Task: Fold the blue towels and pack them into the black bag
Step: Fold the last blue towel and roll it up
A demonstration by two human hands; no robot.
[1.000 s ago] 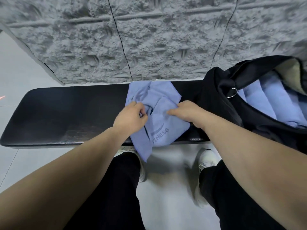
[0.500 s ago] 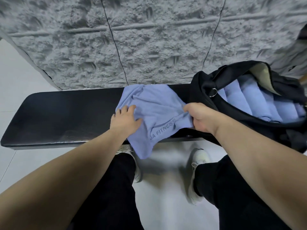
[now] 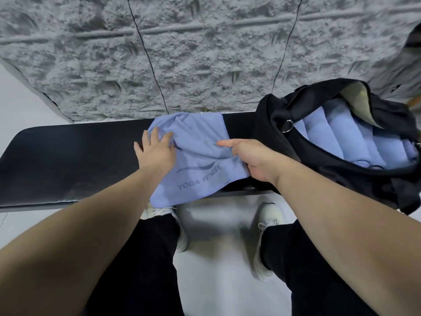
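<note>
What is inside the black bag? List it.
Inside the open black bag lie several rolled or folded blue towels side by side, against a pale lining. Anything beneath them is covered.

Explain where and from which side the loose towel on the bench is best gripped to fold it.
Probably the near corner of the blue towel that overhangs the bench, pinched from the person's side: it hangs free, while the left hand presses the towel flat and the right hand grips the right edge.

Bare forearms, black trousers (image 3: 145, 265) and white sneakers (image 3: 266, 233) with laces.
</note>
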